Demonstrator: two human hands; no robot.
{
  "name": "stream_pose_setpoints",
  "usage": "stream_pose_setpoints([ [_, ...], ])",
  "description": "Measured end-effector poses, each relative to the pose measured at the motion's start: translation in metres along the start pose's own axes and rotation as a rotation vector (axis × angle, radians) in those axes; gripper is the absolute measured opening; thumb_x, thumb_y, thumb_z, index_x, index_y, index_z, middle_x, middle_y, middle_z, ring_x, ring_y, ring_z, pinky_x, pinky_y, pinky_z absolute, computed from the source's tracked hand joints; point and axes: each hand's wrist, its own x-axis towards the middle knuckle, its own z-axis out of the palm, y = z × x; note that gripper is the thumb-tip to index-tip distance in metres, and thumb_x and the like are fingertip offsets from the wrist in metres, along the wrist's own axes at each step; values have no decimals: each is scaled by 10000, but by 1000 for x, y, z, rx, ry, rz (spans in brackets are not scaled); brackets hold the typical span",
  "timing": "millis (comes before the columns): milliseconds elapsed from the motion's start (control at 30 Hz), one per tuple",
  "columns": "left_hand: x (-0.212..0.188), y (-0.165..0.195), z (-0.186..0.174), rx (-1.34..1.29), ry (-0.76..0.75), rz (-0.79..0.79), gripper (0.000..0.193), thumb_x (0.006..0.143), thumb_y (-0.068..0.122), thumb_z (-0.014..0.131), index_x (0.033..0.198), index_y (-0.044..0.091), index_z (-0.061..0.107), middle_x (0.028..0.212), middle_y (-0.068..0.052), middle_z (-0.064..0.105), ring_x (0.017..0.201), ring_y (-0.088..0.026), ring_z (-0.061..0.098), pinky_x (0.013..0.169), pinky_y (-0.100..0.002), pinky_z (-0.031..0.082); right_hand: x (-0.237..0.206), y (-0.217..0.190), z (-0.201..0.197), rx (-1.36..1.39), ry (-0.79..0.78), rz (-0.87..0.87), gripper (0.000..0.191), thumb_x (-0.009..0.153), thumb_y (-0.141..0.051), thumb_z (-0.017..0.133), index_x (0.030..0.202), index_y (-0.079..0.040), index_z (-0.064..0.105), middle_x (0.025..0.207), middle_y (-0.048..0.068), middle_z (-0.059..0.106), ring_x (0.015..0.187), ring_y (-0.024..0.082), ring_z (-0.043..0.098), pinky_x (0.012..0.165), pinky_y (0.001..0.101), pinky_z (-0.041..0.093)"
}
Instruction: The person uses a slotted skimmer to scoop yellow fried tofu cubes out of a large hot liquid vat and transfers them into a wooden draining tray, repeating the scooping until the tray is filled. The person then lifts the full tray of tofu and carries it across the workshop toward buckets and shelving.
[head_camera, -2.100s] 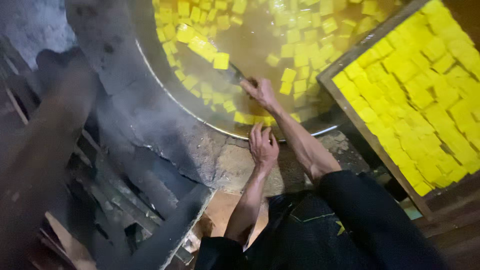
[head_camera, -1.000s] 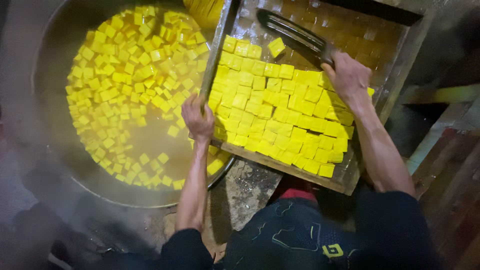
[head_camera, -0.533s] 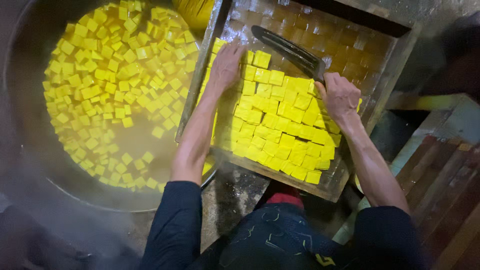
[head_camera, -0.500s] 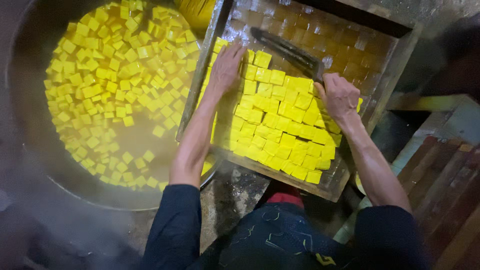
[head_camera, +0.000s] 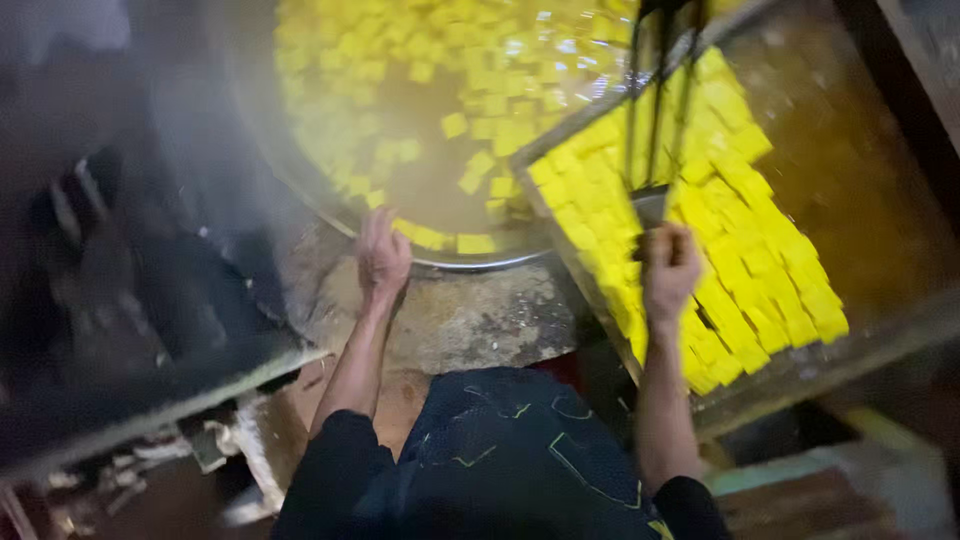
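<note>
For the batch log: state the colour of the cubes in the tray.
Bright yellow cubes, seen in the head view; the tray beneath looks brownish.

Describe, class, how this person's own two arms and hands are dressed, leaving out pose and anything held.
Both hands are bare: the left hand and the right hand wear no gloves. Both forearms are uncovered too. Dark sleeves are pushed up near the elbows, matching a dark top with thin yellowish line markings.

Dim, hazy room with warm light falling from above. A rough, stained stone counter (head_camera: 470, 315) sits at the centre. To the left, dark blurred timbers (head_camera: 120, 300) and rubble; lower right, worn wooden planks (head_camera: 800, 500) over a shadowed floor
</note>
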Motion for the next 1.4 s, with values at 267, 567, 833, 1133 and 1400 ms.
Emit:
stream_pose_setpoints([
  [267,-1,-27,9,27,-168,106,439,947,242,637,1329,26,627,1505,-218,501,1448,-386,407,1196,-519,323,-30,4,197,-732,-479,136,421,940,-459,684,1043,-57,755,923,178,764,861,332,743,762,447,563],
  [567,27,-44,-2,-81,-205,71,430,945,317,670,1277,44,646,1534,-189,463,1480,-391,363,1206,-546,318,33,9,328,-1029,-642,-49,437,949,-494,667,1004,-61,698,916,225,726,881,442,695,758,551,536],
  [833,21,-54,15,-126,-268,31,410,949,325,662,1243,40,668,1544,-208,453,1475,-396,355,1183,-572,316,73,35,413,-1043,-755,-315,422,1017,-476,657,962,-59,684,854,227,699,787,432,664,659,546,503],
  [1133,7,-59,18,-222,-227,2,331,913,256,711,1163,41,687,1493,-185,524,1457,-382,427,1142,-544,386,-7,20,387,-371,-524,240,383,975,-356,709,1059,18,717,785,86,712,674,134,649,610,328,531],
  [1400,-7,-53,25,-221,-196,4,356,869,255,742,1169,65,711,1435,-190,532,1396,-394,442,1112,-545,402,2,-9,323,-534,-358,289,415,926,-388,727,987,23,715,710,60,702,578,132,657,551,330,529],
])
